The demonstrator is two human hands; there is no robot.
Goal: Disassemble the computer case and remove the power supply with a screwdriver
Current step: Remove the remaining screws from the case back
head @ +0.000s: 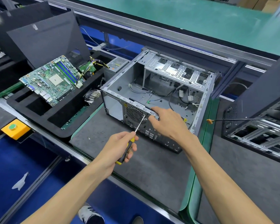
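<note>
My left hand (120,147) grips the screwdriver (129,143) (tip at the computer case's (153,101) rear grille), my right hand (166,122) pinching the case's top rail.

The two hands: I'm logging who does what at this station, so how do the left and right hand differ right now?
The left hand grips the yellow-and-black screwdriver by its handle, held off the computer case; the right hand carries no tool and rests on the case's top rear edge. The left hand's fingers curl round the handle; the right's pinch the metal rim. Both work at the same rear panel, near the screwdriver tip.
</note>
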